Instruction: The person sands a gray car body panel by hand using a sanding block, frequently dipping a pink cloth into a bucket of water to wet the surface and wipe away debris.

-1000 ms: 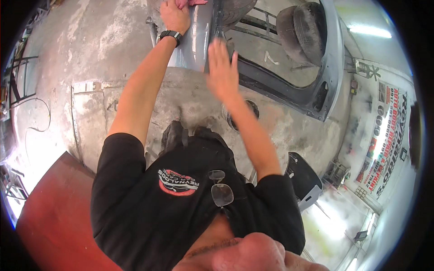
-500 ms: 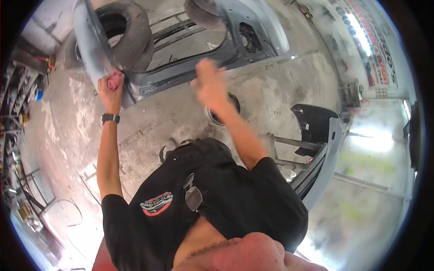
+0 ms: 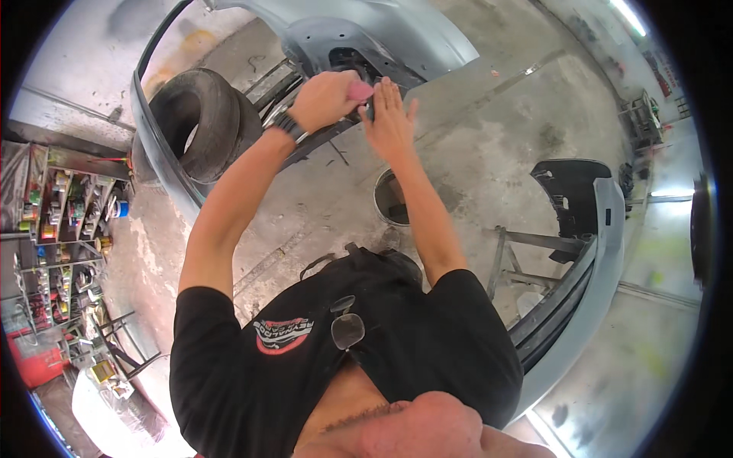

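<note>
Workshop floor: bare, stained concrete point(image 3: 527, 133), with loaded shelves point(image 3: 69, 229) along the left side.
Grey body panel: a car side section point(image 3: 412, 34) lies ahead of the person; two tyres point(image 3: 229, 118) show through its large opening. Whether they prop it cannot be told.
Left hand: closed point(image 3: 324, 99), back upward, its fingers gripping the pink cloth; the bunched hold seems meant to keep the cloth compact and controllable.
Pink cloth: at the left hand's fingertips point(image 3: 360, 91), between both hands, over the panel's dark near edge. Contact with the metal cannot be confirmed.
Right hand: open and empty point(image 3: 391, 126), fingers extended, thumb spread, just beside the cloth; the flat posture would suit feeling or steadying a surface. Touch is uncertain.
Round container: on the floor point(image 3: 376, 200) near the right forearm, apparently within reach.
Bumper: grey and curved point(image 3: 611, 244), on the person's right, by a metal stand point(image 3: 538, 240) that appears to hold it off the ground.
Glasses: hung at the shirt collar point(image 3: 348, 330), presumably to leave both hands free.
</note>
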The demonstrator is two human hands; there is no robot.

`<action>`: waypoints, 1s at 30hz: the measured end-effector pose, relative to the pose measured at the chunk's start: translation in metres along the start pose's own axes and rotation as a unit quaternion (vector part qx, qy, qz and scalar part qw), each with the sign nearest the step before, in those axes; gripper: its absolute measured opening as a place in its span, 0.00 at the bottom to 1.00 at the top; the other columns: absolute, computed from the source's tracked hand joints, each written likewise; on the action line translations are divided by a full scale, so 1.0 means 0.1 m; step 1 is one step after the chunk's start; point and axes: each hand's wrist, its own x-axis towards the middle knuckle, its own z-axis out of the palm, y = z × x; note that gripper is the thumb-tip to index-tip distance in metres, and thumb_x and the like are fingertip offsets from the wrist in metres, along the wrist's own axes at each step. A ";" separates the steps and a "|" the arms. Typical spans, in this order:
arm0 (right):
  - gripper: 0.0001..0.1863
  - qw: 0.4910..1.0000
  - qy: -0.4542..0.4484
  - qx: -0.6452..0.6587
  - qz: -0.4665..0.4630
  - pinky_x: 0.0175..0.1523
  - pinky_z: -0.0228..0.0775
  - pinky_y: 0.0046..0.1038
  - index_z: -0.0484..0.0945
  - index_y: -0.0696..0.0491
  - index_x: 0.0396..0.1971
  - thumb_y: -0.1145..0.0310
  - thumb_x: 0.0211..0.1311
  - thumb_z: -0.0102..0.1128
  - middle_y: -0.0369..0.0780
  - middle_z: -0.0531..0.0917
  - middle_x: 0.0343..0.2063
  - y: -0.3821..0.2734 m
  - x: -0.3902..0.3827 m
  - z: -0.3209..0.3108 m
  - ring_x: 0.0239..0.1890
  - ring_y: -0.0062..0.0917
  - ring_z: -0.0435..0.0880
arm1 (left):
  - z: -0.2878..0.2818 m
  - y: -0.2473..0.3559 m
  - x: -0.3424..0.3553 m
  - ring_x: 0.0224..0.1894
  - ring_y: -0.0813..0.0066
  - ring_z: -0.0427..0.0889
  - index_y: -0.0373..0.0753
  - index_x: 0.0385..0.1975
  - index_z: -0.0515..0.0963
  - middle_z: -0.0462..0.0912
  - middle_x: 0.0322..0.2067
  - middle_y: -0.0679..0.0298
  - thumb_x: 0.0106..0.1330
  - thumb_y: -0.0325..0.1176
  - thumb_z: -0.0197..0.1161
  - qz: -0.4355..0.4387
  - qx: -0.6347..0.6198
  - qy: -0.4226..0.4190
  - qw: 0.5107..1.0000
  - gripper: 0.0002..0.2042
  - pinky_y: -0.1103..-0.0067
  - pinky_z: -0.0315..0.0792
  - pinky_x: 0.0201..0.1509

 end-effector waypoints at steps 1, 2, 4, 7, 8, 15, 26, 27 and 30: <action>0.37 1.000 0.001 0.007 0.001 0.76 0.43 0.64 0.64 0.56 0.72 0.47 0.73 0.53 0.46 0.63 0.75 0.01 -0.07 0.01 0.78 0.39 0.59 | 0.08 0.07 0.16 0.39 0.44 0.83 0.36 0.37 0.80 0.85 0.35 0.49 0.60 0.36 0.66 0.010 0.006 -0.037 0.999 0.11 0.59 0.76 0.41; 0.35 0.996 -0.037 0.041 -0.071 0.75 0.43 0.65 0.64 0.56 0.72 0.49 0.74 0.52 0.46 0.64 0.75 -0.06 -0.23 0.04 0.77 0.39 0.60 | 0.14 0.12 0.27 0.39 0.44 0.83 0.36 0.37 0.80 0.85 0.35 0.49 0.60 0.36 0.66 0.007 0.014 -0.039 0.999 0.11 0.59 0.76 0.41; 0.33 0.984 -0.071 0.084 -0.144 0.74 0.42 0.66 0.64 0.56 0.72 0.51 0.76 0.50 0.45 0.65 0.74 -0.08 -0.36 0.02 0.77 0.39 0.60 | 0.24 0.14 0.41 0.39 0.44 0.84 0.37 0.37 0.80 0.86 0.34 0.49 0.58 0.35 0.65 0.016 0.079 -0.065 0.995 0.11 0.58 0.76 0.41; 0.35 0.973 -0.066 0.151 -0.163 0.75 0.44 0.63 0.65 0.59 0.71 0.48 0.74 0.51 0.47 0.68 0.72 -0.20 -0.23 0.03 0.76 0.38 0.63 | 0.16 -0.29 0.32 0.38 0.51 0.87 0.36 0.38 0.81 0.87 0.33 0.53 0.63 0.37 0.66 -0.034 0.014 0.073 0.997 0.12 0.62 0.78 0.41; 0.36 0.970 -0.048 0.180 -0.159 0.75 0.43 0.64 0.65 0.60 0.70 0.48 0.74 0.50 0.48 0.69 0.71 -0.35 -0.08 0.17 0.76 0.39 0.63 | 0.08 -0.43 0.27 0.39 0.55 0.88 0.36 0.39 0.81 0.88 0.33 0.54 0.65 0.38 0.67 -0.082 -0.062 0.167 0.981 0.12 0.64 0.79 0.42; 0.36 0.967 -0.064 0.176 -0.172 0.73 0.41 0.70 0.65 0.62 0.69 0.47 0.76 0.48 0.51 0.69 0.71 -0.37 0.18 0.26 0.75 0.42 0.64 | 0.44 -1.04 -0.97 0.43 0.46 0.83 0.36 0.43 0.80 0.84 0.37 0.48 0.64 0.31 0.67 -0.280 0.041 0.310 0.908 0.10 0.62 0.76 0.48; 0.33 0.960 -0.091 0.167 -0.205 0.74 0.41 0.67 0.65 0.60 0.70 0.50 0.78 0.46 0.50 0.67 0.72 -0.56 1.40 0.65 0.76 0.42 0.61 | 0.34 -0.82 -0.81 0.50 0.43 0.82 0.38 0.49 0.77 0.83 0.46 0.48 0.68 0.37 0.63 -0.384 -0.010 0.204 0.901 0.14 0.59 0.76 0.51; 0.33 0.955 -0.101 0.167 -0.222 0.74 0.42 0.66 0.65 0.60 0.70 0.50 0.78 0.46 0.50 0.67 0.72 -0.53 1.17 0.60 0.76 0.42 0.62 | 0.33 -0.84 -0.89 0.50 0.43 0.82 0.38 0.49 0.77 0.83 0.46 0.48 0.68 0.37 0.63 -0.392 -0.013 0.211 0.895 0.14 0.59 0.76 0.51; 0.35 0.952 -0.099 0.127 -0.260 0.74 0.44 0.65 0.65 0.61 0.70 0.48 0.76 0.48 0.50 0.67 0.72 -0.29 0.80 0.48 0.75 0.42 0.62 | 0.40 -0.76 -0.87 0.48 0.44 0.83 0.39 0.48 0.78 0.85 0.44 0.47 0.69 0.38 0.63 -0.392 -0.009 0.229 0.891 0.13 0.61 0.76 0.50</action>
